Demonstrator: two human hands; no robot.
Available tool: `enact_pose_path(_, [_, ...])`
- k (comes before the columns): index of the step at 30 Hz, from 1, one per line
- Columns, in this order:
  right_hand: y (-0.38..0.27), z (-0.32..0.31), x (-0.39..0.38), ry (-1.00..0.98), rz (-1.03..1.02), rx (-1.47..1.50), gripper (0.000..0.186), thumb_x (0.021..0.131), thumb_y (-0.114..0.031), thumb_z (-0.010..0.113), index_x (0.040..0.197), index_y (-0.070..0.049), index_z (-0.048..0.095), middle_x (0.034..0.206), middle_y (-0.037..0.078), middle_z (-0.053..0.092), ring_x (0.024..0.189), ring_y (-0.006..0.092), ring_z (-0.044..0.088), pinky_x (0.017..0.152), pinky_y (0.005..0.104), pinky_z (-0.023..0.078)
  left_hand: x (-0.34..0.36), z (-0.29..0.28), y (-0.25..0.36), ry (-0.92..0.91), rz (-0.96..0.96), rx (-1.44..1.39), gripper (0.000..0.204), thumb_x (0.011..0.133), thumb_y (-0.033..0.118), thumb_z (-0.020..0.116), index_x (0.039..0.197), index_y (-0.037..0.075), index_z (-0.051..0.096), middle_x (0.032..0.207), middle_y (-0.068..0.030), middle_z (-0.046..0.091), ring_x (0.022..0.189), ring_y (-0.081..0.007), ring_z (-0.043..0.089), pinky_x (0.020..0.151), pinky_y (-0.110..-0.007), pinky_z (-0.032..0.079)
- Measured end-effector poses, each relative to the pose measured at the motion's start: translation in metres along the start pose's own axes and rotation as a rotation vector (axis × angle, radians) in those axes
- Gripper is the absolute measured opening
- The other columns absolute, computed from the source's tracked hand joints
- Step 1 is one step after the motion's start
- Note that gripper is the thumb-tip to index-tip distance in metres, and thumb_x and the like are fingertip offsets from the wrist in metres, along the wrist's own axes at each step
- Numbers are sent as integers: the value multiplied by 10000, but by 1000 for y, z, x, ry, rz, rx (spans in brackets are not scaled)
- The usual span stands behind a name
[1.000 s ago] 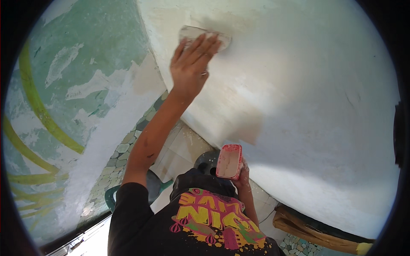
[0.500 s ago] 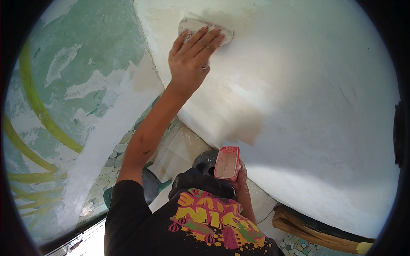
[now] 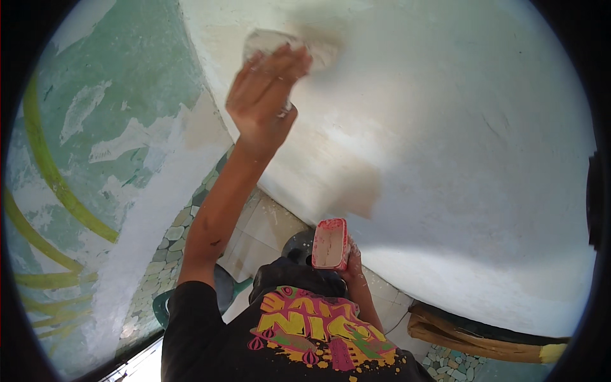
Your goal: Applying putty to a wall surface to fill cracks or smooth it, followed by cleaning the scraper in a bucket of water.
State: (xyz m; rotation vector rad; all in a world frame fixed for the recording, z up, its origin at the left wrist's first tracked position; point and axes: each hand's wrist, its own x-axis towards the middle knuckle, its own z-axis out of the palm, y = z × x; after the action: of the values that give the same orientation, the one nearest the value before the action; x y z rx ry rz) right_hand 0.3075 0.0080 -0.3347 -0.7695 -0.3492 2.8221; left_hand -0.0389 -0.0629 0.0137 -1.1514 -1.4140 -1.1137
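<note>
My left hand (image 3: 264,105) is raised to the pale wall (image 3: 433,153), its fingers closed over a wide, flat putty scraper (image 3: 326,57) smeared with off-white filler. The scraper's far edge lies at or very near the wall; blur hides whether it touches all along. Low in front of my body, my right hand (image 3: 354,262) grips a small red-rimmed rectangular tub (image 3: 331,245) from its right side. Whitish paste coats the tub's inside. Most of my right fingers are hidden behind it.
At left, a green wall (image 3: 146,57) with white patches and yellow-green curved stripes meets the pale wall in a corner. Below are floor tiles (image 3: 280,223), a dark round object (image 3: 298,245), a green-edged dark object (image 3: 224,286) and a brown bundle (image 3: 471,337) along the wall's foot.
My left hand and scraper have shifted a little left in view, with the wrist more bent and the fingers blurred. The whole view has also slid slightly. The tub stays held low.
</note>
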Motion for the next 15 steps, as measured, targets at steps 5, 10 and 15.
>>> enact_pose_path(5, [12, 2, 3, -16, 45, -63, 646, 1025, -519, 449, 1523, -107, 432, 1482, 166, 538, 1302, 359, 578, 1093, 565, 473, -8, 42, 4, -24, -28, -16, 561, 624, -155, 641, 1105, 103, 768, 1162, -27, 747, 1165, -232, 693, 1034, -410, 528])
enact_pose_path(10, [6, 13, -8, -57, 35, -26, 646, 1042, -511, 420, 1534, -91, 413, 1496, 170, 525, 1319, 358, 567, 1105, 562, 465, -21, 12, -1, -227, -27, -140, 686, 585, -215, 527, 1169, 61, 759, 1191, -106, 740, 1210, -266, 675, 1086, -450, 488])
enact_pose_path(15, [-1, 9, -5, -73, 52, -46, 647, 1065, -507, 379, 1545, -72, 393, 1512, 176, 509, 1338, 351, 555, 1120, 554, 456, 12, 24, -15, 85, 25, -29, 574, 619, -186, 586, 1104, 61, 767, 1111, -84, 749, 1155, -268, 696, 1049, -448, 525])
